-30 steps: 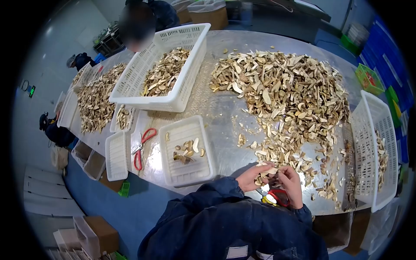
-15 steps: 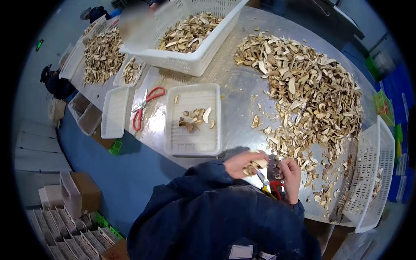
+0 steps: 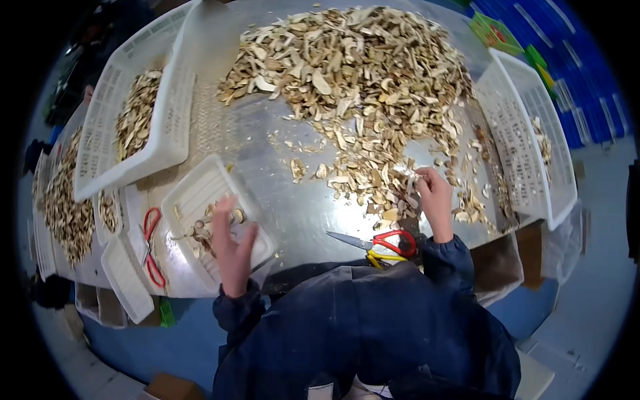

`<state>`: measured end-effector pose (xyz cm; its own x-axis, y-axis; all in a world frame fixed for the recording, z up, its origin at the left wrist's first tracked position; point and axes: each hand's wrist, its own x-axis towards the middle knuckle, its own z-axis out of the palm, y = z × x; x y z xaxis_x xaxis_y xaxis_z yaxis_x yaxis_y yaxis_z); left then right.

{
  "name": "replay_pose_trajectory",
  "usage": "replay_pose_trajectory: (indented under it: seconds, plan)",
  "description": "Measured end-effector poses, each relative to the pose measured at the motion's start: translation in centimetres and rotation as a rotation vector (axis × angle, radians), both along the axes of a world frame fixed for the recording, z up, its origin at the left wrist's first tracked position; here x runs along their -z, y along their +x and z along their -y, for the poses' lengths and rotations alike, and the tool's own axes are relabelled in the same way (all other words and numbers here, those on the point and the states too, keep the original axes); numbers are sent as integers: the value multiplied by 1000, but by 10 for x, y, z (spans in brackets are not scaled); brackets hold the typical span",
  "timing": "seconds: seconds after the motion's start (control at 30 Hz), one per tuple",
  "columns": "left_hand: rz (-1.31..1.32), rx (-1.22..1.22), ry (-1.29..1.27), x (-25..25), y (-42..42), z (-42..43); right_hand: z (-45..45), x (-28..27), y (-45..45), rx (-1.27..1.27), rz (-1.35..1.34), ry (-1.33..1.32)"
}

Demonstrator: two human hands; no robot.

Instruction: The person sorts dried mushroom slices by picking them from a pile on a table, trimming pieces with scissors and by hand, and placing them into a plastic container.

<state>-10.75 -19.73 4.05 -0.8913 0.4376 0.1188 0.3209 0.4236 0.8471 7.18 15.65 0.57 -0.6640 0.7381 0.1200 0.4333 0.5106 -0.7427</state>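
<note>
My left hand [image 3: 233, 253] hovers over the shallow white tray [image 3: 259, 235], fingers spread, with nothing visible in its grasp. A few dried mushroom slices [image 3: 202, 230] lie in that tray, partly hidden by the fingers. My right hand [image 3: 435, 200] is at the near edge of the big mushroom pile [image 3: 373, 80]. Its thumb and forefinger close on a pale mushroom slice [image 3: 405, 171]. Between my hands, close to my body, scissors [image 3: 380, 244] with one red and one yellow handle lie on the metal table [image 3: 293, 207].
A large white basket [image 3: 167, 143] holding more slices stands at the left. Red-handled scissors [image 3: 151, 247] lie beside a small white tray [image 3: 127, 283]. Another perforated basket [image 3: 527, 153] borders the pile on the right. Another mushroom heap [image 3: 67, 213] lies far left.
My left hand has moved from the scissors, where it held slices, to over the tray and opened. My right hand has reached forward to the pile. The view has swung right.
</note>
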Motion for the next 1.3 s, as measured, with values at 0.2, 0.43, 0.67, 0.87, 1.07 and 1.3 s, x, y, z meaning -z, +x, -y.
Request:
replay_pose_trajectory:
  seconds: [0.2,0.43,0.67,0.87,1.07,1.3]
  plan:
    - [827,591,299,-11,28,-83,25,9,-31,-111,177,283]
    - [1082,748,394,7,49,-105,40,14,-51,-104,373,332]
    - [896,509,365,48,54,-123,62,-13,-29,-214,179,-66]
    - [881,402,369,60,56,-134,90,-25,-22,-379,85,-300]
    - [1189,273,624,58,58,-136,80,-33,-26,-530,36,-325]
    - [681,272,405,80,53,-139,-12,9,-35,-246,338,359]
